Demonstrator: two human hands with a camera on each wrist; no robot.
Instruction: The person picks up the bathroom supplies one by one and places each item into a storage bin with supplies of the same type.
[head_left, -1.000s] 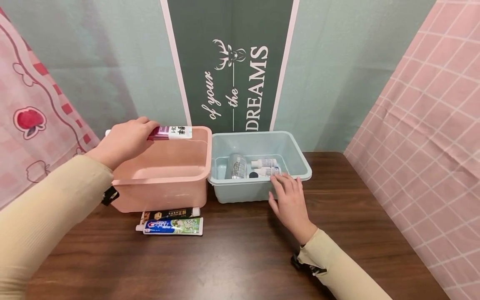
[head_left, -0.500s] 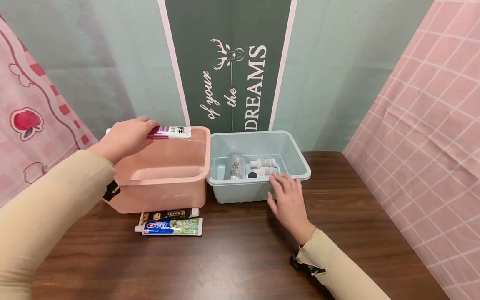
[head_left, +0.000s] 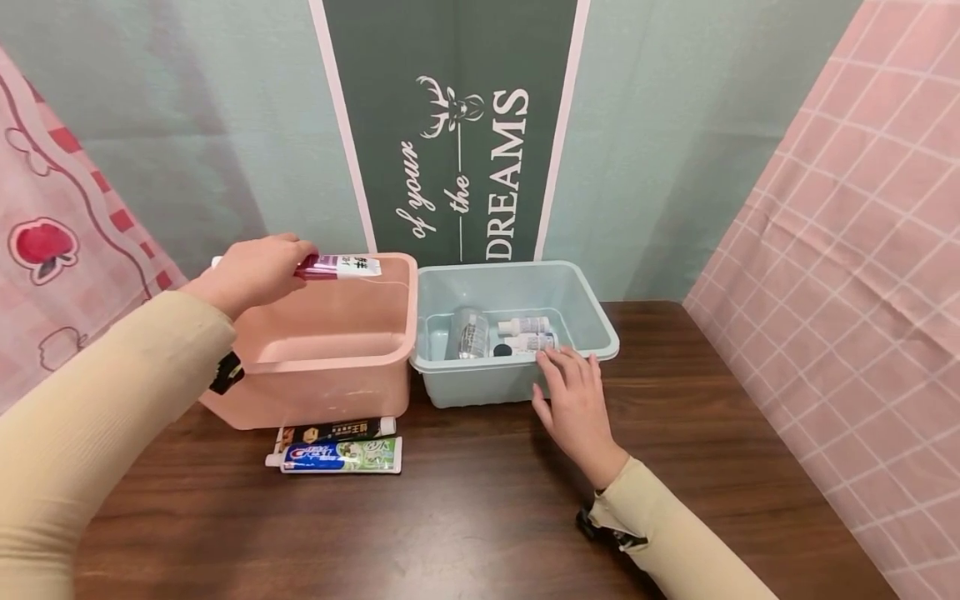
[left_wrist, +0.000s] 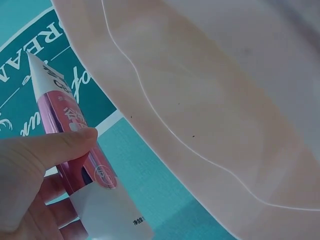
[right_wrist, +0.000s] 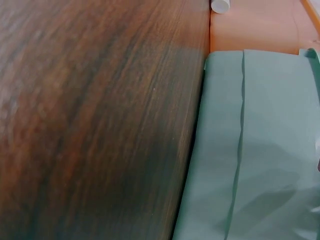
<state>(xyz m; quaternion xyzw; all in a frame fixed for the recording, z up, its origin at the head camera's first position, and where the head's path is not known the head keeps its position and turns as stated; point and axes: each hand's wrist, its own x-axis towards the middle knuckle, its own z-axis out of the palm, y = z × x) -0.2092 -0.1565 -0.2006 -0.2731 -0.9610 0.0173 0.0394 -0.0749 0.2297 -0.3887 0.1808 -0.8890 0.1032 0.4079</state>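
My left hand (head_left: 258,271) grips a purple and white toothpaste tube (left_wrist: 77,125), its flat end pointing right in the head view, above the pink bin (head_left: 330,364). In the left wrist view the thumb lies across the tube's front, with fingers curled behind it. The fingertips of my right hand (head_left: 577,408) rest at the front rim of the light blue bin (head_left: 487,383), the thumb spread away. Inside that bin lie a clear bottle (head_left: 472,333) and two small white bottles, the farther white bottle (head_left: 525,325) lying behind the other.
A blue and green toothpaste tube (head_left: 337,457) and a black toothpaste tube (head_left: 337,431) lie on the wooden table (head_left: 450,517) before the pink bin. The bins stand side by side against a hanging cloth (head_left: 637,167). A pink checked cloth (head_left: 847,250) borders the right.
The head view has shifted slightly. My left hand stays over the pink bin with the toothpaste tube, and my right hand stays at the blue rim.
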